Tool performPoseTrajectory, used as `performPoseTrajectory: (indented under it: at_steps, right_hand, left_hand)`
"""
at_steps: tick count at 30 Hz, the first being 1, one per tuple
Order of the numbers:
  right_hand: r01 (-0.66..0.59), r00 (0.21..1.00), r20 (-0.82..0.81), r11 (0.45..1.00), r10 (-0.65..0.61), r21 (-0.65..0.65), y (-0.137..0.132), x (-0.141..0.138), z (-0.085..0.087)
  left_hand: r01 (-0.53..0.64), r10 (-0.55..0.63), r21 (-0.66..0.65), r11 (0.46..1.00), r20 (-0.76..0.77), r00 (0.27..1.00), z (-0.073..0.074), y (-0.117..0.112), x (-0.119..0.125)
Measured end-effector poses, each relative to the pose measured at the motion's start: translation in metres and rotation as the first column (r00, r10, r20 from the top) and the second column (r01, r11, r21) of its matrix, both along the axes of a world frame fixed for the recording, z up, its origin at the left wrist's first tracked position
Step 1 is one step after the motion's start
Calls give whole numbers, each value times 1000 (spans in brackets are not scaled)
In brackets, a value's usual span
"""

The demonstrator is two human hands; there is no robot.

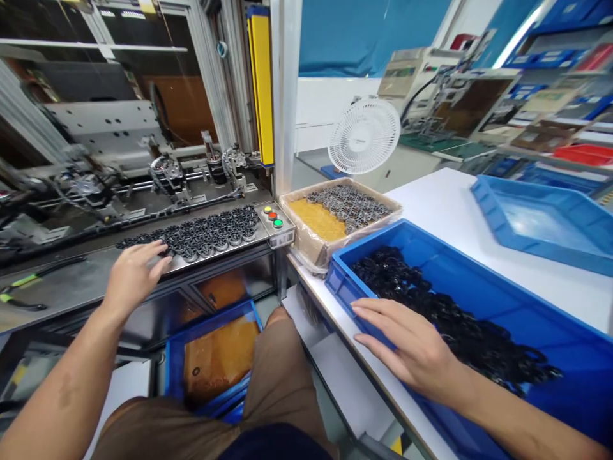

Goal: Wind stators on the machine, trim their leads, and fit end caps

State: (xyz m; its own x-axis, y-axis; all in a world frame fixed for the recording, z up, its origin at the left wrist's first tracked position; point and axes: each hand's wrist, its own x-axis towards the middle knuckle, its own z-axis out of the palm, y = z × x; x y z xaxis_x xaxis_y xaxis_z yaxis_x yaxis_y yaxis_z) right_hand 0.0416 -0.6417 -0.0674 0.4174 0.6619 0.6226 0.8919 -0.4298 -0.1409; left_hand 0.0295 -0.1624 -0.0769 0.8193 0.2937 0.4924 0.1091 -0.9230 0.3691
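My left hand (136, 271) is at the left end of a batch of small dark ring-shaped parts (205, 233) laid out on the machine's metal ledge. Its fingers reach over the nearest parts with the thumb apart; whether they touch cannot be made out. Nothing shows in its grip. My right hand (412, 351) hovers by the near side of a long blue bin (479, 281), fingers stretched out and holding nothing. Loose black ring-shaped parts (445, 319) lie heaped inside that bin, partly hidden behind the hand.
A plastic-lined carton (311, 249) holds rows of grey parts. Beside the ledge sits a button box (275, 220). Green-handled pliers (29, 281) lie at left. A white fan (364, 137), another blue bin (550, 223) and a low blue crate (175, 364) stand around.
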Motion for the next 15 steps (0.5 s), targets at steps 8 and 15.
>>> performPoseTrajectory:
  at_steps: [8,15]
  right_hand:
    - [302,952,-32,949,-306,-92,-10,17,-1]
    - [295,652,-402,704,-643,-646,-45,67,-18]
  left_hand:
    - [22,-55,147,989,221,974,44,-53,8]
    - [531,-532,159,832,-38,846,75,-184,113]
